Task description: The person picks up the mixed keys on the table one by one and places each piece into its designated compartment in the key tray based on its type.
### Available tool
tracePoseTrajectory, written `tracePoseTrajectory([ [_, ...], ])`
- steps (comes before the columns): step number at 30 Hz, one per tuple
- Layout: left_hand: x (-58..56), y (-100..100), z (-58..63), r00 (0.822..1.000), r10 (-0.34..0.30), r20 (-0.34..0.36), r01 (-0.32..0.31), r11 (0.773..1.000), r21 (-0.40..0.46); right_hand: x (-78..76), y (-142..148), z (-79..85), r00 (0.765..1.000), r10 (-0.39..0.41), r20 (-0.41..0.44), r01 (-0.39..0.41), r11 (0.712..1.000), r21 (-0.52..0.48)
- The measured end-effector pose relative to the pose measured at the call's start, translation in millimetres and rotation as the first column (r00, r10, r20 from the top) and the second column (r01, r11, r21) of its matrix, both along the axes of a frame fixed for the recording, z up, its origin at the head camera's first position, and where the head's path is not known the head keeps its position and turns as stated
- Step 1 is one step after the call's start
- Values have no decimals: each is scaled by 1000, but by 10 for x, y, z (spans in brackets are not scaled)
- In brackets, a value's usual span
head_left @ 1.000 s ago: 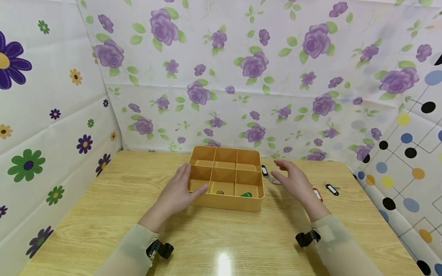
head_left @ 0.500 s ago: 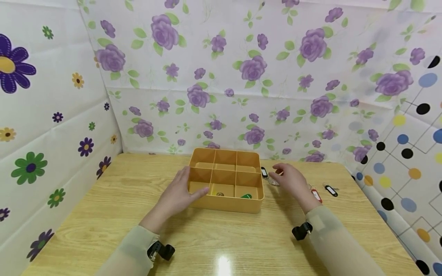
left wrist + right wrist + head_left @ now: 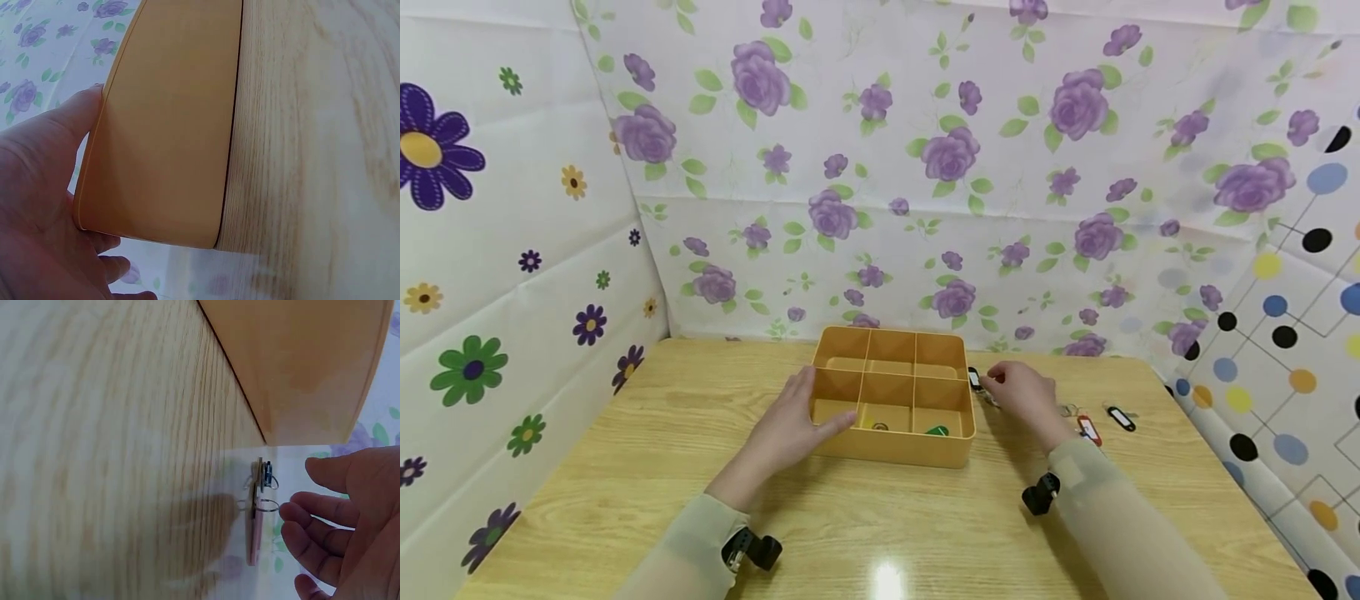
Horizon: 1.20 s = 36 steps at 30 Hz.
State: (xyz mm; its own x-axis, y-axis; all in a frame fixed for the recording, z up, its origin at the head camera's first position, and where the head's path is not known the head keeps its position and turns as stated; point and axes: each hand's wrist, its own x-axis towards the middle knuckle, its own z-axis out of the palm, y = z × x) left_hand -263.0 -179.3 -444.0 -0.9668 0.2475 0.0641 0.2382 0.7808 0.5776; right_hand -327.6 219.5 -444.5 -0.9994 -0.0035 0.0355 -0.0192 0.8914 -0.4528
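An orange-yellow box (image 3: 891, 451) with six-way style dividers stands on the table. My left hand (image 3: 786, 425) rests at its front left corner, fingers straight along the side and thumb over the front rim. My right hand (image 3: 1022, 396) hovers just right of the box, thumb and fingers apart and loosely bent. Below its fingertips lie a black-framed key tag (image 3: 974, 379) and a pinkish tag (image 3: 255, 544) with a metal ring (image 3: 267, 505), partly hidden by the hand in the head view. A green tag (image 3: 937, 431) lies in the box's front right compartment.
A small ring with something yellow (image 3: 880, 426) lies in the front middle compartment. Right of my right hand are a red key tag (image 3: 1089, 431) and another black key tag (image 3: 1122, 418). Flowered cloth (image 3: 895, 250) hangs behind the wooden table (image 3: 850, 533).
My right hand has moved down and slightly left, closer to the black and pinkish tags beside the box. My left hand stays at the box's corner.
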Motion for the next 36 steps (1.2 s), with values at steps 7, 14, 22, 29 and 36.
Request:
tracePoseTrajectory([
  [7,8,-1,-4,1000,3,-2,-3,1000,0,-134,-27,-97,998,-56,-1,56,998,-10],
  [14,24,13,12,1000,0,7,0,1000,10,-190,-20,-174,997,-72,22,72,997,3],
  [22,32,20,33,1000,-3,14,3,1000,18,-209,-51,-177,995,-90,53,88,995,43],
  [29,27,18,10,1000,-8,15,8,1000,15,-189,-48,-175,995,-84,57,82,996,39],
  [36,16,9,11,1000,-4,9,4,1000,13,-230,-33,-165,994,-69,84,68,998,10],
])
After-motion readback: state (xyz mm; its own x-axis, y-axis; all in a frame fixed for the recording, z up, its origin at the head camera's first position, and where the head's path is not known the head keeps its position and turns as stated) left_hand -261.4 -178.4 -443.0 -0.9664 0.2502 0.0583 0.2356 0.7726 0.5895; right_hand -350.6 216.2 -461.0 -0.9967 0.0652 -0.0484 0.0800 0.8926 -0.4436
